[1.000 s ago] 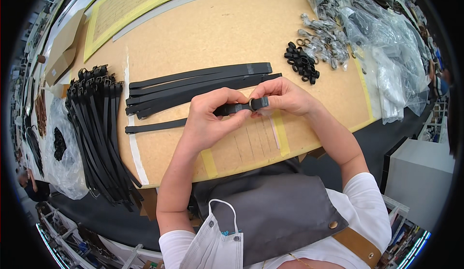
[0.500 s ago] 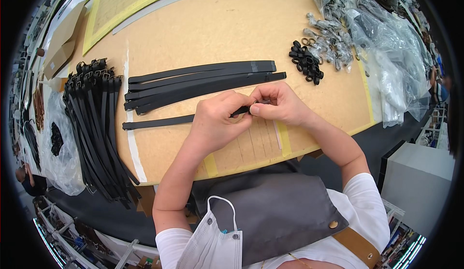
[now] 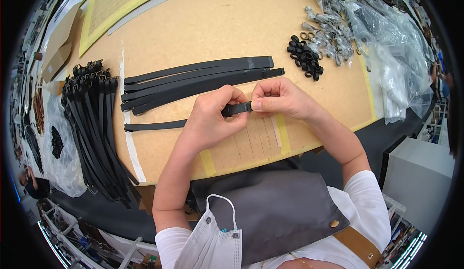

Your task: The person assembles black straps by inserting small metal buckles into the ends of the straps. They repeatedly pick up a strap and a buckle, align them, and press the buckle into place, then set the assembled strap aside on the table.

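A single black strap [image 3: 154, 125] lies on the table with its far left end flat, and its right end is raised between my hands. My left hand [image 3: 210, 117] is closed round it, thumb and fingers pinching it near the right end. At the tip, the thumb and forefinger of my right hand [image 3: 282, 101] pinch the strap. A dark band shows at that tip, but my fingers partly hide it, so I cannot tell if it is a separate loop. Just beyond my hands lies a stack of black straps [image 3: 193, 82].
At left, a bundle of black belts with buckles [image 3: 92, 124] hangs over the table edge beside a clear plastic bag [image 3: 65, 167]. Black loops [image 3: 305, 59] and plastic-wrapped metal pieces [image 3: 333, 35] lie far right, next to clear bags [image 3: 386, 42]. A yellow-edged board [image 3: 125, 13] lies far left.
My hands have moved slightly apart, showing more of the strap's right end between them. The whole view has shifted a little.
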`<state>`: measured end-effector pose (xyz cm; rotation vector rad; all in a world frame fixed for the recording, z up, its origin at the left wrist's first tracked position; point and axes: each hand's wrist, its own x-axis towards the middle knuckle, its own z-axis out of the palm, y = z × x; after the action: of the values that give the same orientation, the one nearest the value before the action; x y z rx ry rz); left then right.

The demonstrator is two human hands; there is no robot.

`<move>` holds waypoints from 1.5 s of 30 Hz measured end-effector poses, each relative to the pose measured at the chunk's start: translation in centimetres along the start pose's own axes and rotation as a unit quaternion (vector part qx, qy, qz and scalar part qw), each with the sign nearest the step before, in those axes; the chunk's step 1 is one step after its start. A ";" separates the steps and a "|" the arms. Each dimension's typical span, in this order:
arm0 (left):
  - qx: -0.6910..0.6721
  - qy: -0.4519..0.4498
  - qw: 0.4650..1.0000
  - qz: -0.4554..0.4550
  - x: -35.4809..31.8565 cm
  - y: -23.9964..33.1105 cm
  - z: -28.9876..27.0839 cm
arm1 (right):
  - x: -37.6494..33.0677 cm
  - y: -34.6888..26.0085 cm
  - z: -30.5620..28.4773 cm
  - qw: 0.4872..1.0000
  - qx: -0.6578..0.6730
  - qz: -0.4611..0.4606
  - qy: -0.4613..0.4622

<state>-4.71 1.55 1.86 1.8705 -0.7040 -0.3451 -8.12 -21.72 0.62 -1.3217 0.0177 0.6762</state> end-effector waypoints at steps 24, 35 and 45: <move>-0.003 0.033 0.999 0.036 -0.2 -0.1 0.6 | -0.2 -0.1 0.2 1.000 -0.001 -0.018 -0.004; 0.010 0.032 0.999 0.041 -0.3 -0.4 0.8 | -0.2 0.1 0.3 0.999 -0.022 -0.031 0.004; 0.021 -0.004 1.000 0.022 -0.3 -0.1 0.4 | -0.2 0.2 0.4 0.999 -0.037 -0.031 0.010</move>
<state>-5.13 1.44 1.56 1.8909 -0.7612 -0.3123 -8.52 -21.44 0.65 -1.3948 -0.0326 0.6172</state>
